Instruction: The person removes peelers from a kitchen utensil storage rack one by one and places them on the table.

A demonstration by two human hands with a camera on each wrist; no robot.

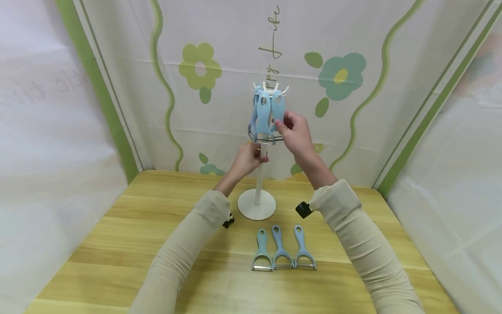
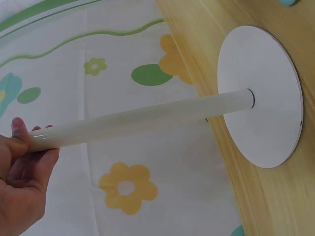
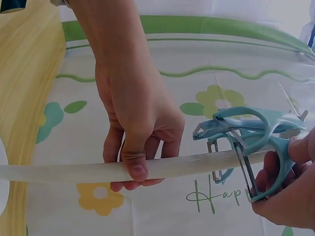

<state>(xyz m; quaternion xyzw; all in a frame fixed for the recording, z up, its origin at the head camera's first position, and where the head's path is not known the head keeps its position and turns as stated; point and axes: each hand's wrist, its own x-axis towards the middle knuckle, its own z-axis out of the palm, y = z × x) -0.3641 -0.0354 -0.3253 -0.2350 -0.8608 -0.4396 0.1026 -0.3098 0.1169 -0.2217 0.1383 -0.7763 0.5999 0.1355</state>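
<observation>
A white stand [image 1: 258, 185] with a round base and a crown of hooks [image 1: 270, 87] rises from the table. My left hand [image 1: 247, 158] grips its pole below the hanging peelers; the left wrist view shows the thumb and fingers around the pole [image 2: 133, 120]. Up at the hooks, my right hand [image 1: 296, 133] pinches a light blue peeler [image 1: 278, 104] by its lower part, its handle hole right at a hook. Beside it several blue peelers [image 1: 262, 114] hang blade-down. In the right wrist view, the right hand's fingers [image 3: 290, 191] lie around the peeler's arched frame [image 3: 283, 167].
On the wooden table [image 1: 117, 244], in front of the base, lie a greenish peeler [image 1: 262, 246] and two blue peelers, one in the middle [image 1: 278, 240] and one at right [image 1: 300, 238]. A flower-printed curtain [image 1: 235, 26] stands close behind and on both sides.
</observation>
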